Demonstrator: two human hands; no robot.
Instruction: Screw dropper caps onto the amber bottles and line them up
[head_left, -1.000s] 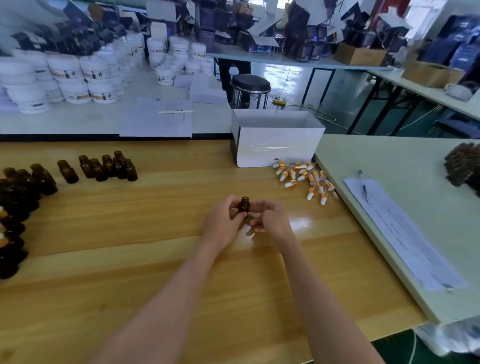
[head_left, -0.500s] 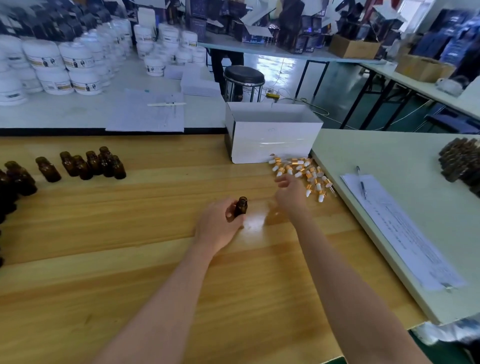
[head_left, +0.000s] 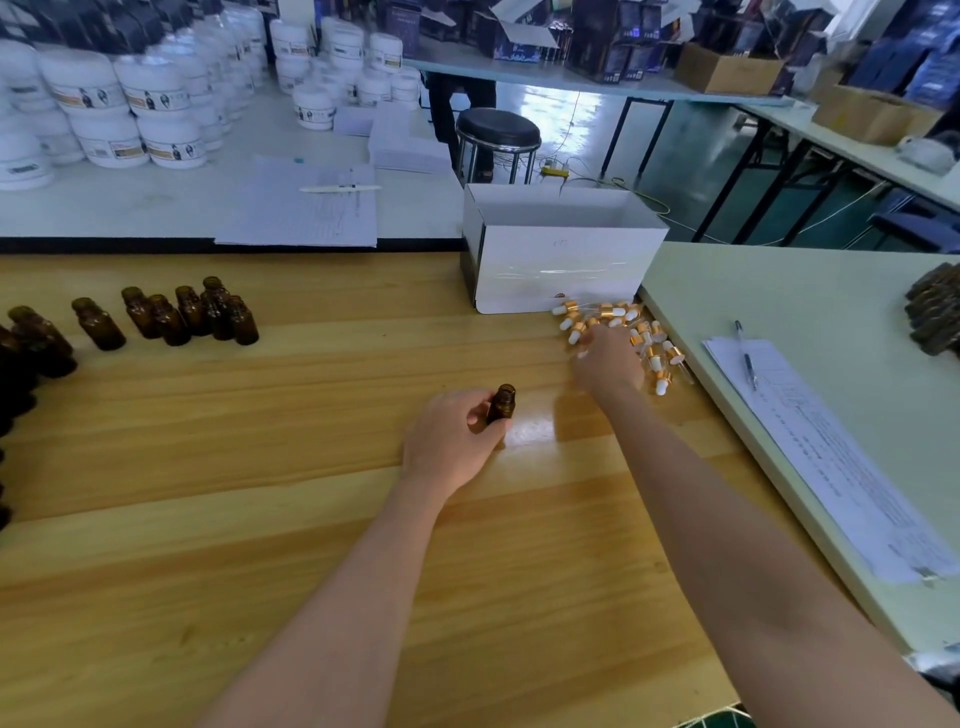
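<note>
The fingers (head_left: 478, 418) of the left hand (head_left: 457, 436) are curled round a small amber bottle (head_left: 503, 404). They hold it upright on the wooden counter (head_left: 208, 441), with its open mouth bare.

A second ago both hands met at this bottle. Since then the right hand (head_left: 608, 358) has left it and travelled out to the loose heap of dropper caps (head_left: 605, 310), where it now lies over the near edge of the pile. It is blurred, so I cannot tell whether its fingers are open or already pinching a cap.

The heap sits just in front of an open white box (head_left: 561, 260), hard against the edge of the paler counter, which carries a sheet of paper (head_left: 831, 457) and a pen (head_left: 745, 353). Far to the left, well apart from the hands, stands a cluster of uncapped bottles (head_left: 192, 312), with more at the frame's edge.

My reading is that the held bottle is parked and waiting while a cap is fetched. The screwing step for this one has not begun, and most of the batch is still to do.
</note>
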